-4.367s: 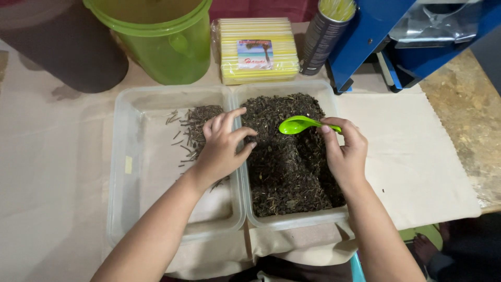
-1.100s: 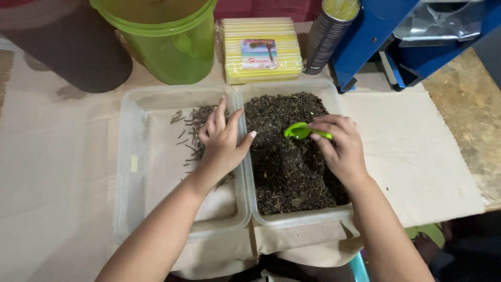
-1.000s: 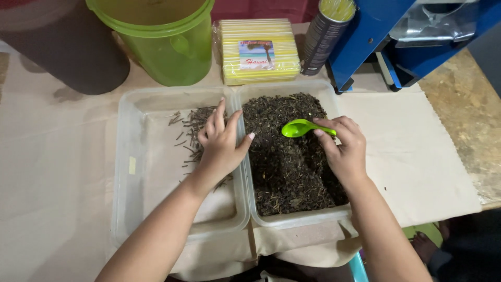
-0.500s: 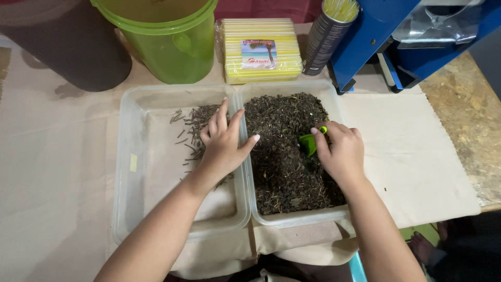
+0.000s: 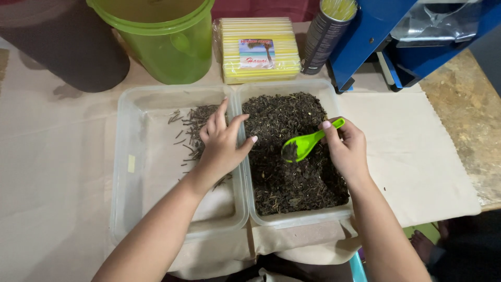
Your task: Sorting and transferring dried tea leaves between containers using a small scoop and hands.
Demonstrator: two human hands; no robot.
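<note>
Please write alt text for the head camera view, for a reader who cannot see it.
The right hand holds a green scoop over a clear tub of dark dried leaves, while the left hand rests across the rim of a neighbouring clear tub holding a few stems. A green bucket stands behind.

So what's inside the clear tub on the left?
The left tub holds a thin scatter of dark twiggy stems near its right wall. The left hand covers part of them; the remaining floor looks bare.
</note>
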